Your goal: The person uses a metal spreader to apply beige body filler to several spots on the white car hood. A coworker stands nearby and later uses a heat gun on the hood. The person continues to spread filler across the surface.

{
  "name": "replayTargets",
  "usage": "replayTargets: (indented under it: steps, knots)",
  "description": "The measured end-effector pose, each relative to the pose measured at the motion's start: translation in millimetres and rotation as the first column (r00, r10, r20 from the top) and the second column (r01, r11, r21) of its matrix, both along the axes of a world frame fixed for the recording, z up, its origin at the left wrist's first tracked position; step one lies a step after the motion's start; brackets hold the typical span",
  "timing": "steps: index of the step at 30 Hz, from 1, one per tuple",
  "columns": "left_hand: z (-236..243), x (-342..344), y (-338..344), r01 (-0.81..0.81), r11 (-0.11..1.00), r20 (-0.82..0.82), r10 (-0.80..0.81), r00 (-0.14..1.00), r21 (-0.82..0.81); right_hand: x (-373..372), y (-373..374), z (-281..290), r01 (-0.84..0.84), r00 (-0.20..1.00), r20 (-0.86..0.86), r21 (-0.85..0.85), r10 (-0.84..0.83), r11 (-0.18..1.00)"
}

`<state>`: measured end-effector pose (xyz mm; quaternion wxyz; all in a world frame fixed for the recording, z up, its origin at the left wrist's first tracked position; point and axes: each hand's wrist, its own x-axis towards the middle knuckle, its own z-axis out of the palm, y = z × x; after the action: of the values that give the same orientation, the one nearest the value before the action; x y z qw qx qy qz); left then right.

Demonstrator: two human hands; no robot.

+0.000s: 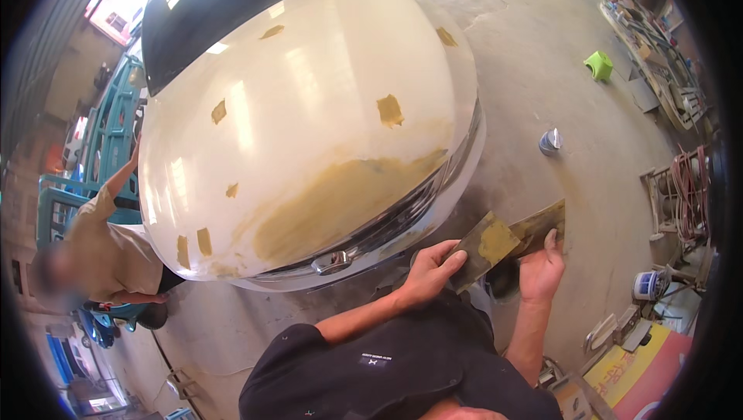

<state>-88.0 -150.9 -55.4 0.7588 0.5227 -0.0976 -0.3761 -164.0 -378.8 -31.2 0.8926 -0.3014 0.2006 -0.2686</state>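
My left hand (435, 273) grips a dark, flat spreader blade (464, 265) with a lump of yellow-olive putty (495, 242) on it, angled up to the right. My right hand (542, 269) holds a second dark flat plate (546, 222) smeared with putty, its left end at the first blade. In front of me is the front of a white car, its hood (325, 72) bearing several yellow-brown filler patches (390, 110) and a broad smeared area (333, 211) along the front edge above the grille (371, 234).
At left a co-worker (108, 257) in a beige shirt leans beside the car, near teal metal frames (101, 133). On the floor stand a can (551, 141) and a green stool (598, 65). A cluttered bench (642, 56), hoses (685, 195) and a bucket (648, 285) line the right.
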Motion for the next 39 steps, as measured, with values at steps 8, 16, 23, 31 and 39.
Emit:
replayTargets:
  steps: [8, 16, 23, 31, 39]
  knots:
    - [-2.4, 19.5, -12.8, -0.216, 0.976, -0.07, 0.215, 0.974, -0.004, 68.7, -24.6, -2.1, -0.201, 0.98, 0.005, 0.02, 0.201, 0.979]
    - [-4.2, 50.8, -84.3, -0.326, 0.943, 0.008, 0.326, 0.945, 0.063, 124.8, -99.9, -18.0, -0.291, 0.956, 0.027, 0.041, 0.291, 0.956]
    - [-8.4, 86.7, -221.6, -0.374, 0.925, -0.006, 0.375, 0.927, 0.07, 180.8, -229.9, -23.3, -0.375, 0.925, 0.114, 0.132, 0.361, 0.918]
    - [11.4, 113.6, -355.0, -0.494, 0.866, 0.03, 0.493, 0.87, 0.082, 213.3, -335.4, -14.2, -0.621, 0.752, 0.197, -0.105, 0.629, 0.777]
    - [20.1, 125.1, -397.0, -0.567, 0.808, 0.049, 0.567, 0.822, 0.159, 238.3, -386.6, -15.8, -0.734, 0.664, 0.053, -0.14, 0.746, 0.664]
